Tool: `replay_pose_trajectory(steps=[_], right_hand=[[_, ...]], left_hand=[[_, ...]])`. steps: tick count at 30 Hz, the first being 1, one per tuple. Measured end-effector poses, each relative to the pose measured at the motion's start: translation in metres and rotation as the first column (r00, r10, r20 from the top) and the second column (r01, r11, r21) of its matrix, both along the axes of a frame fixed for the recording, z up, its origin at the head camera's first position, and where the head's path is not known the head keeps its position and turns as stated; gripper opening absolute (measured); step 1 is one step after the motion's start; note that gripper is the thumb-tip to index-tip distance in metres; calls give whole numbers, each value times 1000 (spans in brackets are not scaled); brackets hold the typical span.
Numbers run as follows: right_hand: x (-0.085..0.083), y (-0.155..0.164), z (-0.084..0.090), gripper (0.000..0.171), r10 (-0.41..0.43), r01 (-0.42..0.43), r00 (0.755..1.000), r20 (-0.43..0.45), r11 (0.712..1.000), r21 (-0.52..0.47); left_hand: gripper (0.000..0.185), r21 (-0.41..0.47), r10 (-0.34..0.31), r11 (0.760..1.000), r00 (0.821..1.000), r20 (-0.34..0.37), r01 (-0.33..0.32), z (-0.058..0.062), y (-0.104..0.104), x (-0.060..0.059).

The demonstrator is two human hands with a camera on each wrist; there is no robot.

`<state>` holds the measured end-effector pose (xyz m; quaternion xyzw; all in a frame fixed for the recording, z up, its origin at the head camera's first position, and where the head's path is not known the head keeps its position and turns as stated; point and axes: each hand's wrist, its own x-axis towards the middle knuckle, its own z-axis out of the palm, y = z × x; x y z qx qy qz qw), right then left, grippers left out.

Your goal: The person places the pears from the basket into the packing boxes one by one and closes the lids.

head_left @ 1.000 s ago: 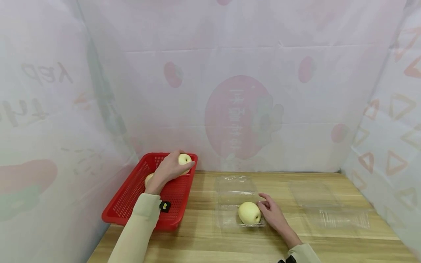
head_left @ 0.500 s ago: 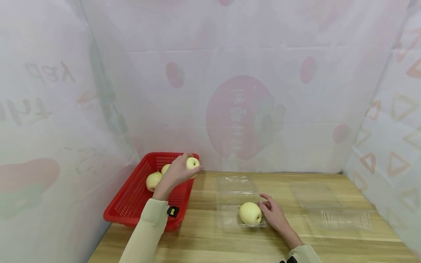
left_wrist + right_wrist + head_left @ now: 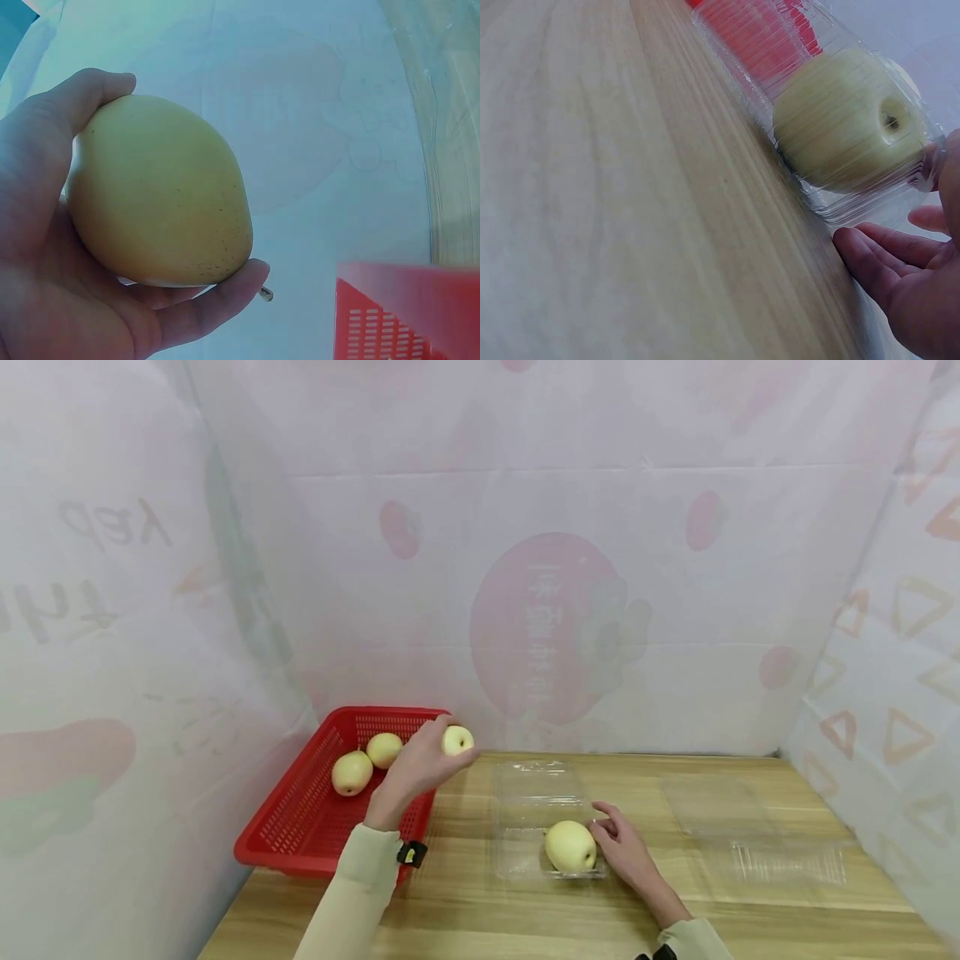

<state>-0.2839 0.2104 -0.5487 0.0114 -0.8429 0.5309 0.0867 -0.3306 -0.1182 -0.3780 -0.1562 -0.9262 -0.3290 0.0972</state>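
My left hand (image 3: pixel 426 762) grips a pale yellow pear (image 3: pixel 456 741) above the right rim of the red plastic basket (image 3: pixel 258 853). In the left wrist view the thumb and fingers curl round this pear (image 3: pixel 165 195), and its stem points to the lower right. Two more pears lie in the basket, one nearer (image 3: pixel 352 774) and one farther (image 3: pixel 384 750). A clear plastic clamshell box (image 3: pixel 517 856) lies open on the table, with one pear (image 3: pixel 570 847) in its right part. My right hand (image 3: pixel 624 853) holds the box's right edge between thumb and fingers.
Another clear plastic clamshell box (image 3: pixel 787 860) lies open at the right of the wooden table (image 3: pixel 480 918). Printed cloth (image 3: pixel 585 693) hangs behind the table and at both sides. The basket stands at the table's left, close to the cloth.
My left hand has carried the pear rightward from inside the basket to over its right rim, uncovering the other two pears. My right hand has stayed at the box.
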Motion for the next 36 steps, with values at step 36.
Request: replay_pose_trajectory(steps=[36], right_hand=[[3, 0, 4, 44, 32, -32, 999, 21, 999, -27]], left_hand=[[49, 109, -131, 985, 991, -21, 133, -32, 41, 25]])
